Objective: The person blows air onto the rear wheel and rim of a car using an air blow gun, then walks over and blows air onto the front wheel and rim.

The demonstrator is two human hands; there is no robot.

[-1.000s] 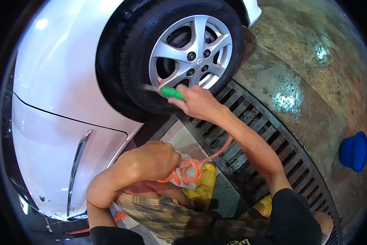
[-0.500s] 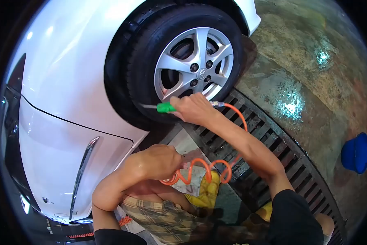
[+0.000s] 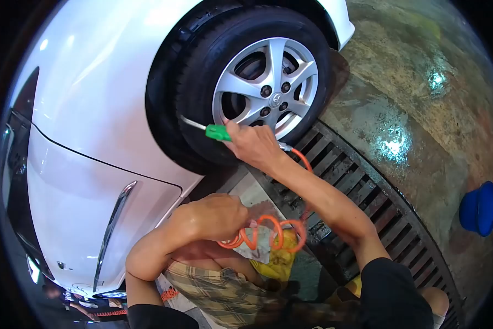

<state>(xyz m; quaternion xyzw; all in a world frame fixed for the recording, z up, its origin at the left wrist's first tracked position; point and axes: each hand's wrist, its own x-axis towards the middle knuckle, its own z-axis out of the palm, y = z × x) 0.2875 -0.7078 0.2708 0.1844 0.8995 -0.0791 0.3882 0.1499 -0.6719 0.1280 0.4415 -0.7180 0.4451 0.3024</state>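
A white car [image 3: 93, 98] fills the frame's left; at lower centre, the left hand [image 3: 219, 215] is curled around a coiled orange hose [image 3: 280, 230]. At centre, the right hand [image 3: 254, 143] grips a green air blow gun [image 3: 218, 132], nozzle over the tyre [image 3: 198, 90]. Work looks under way; how much is finished or remains cannot be told.

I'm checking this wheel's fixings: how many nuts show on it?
4 on the wheel, around the badge: upper-left nut, upper-right nut, lower-left nut, lower-right nut. None appears hidden.
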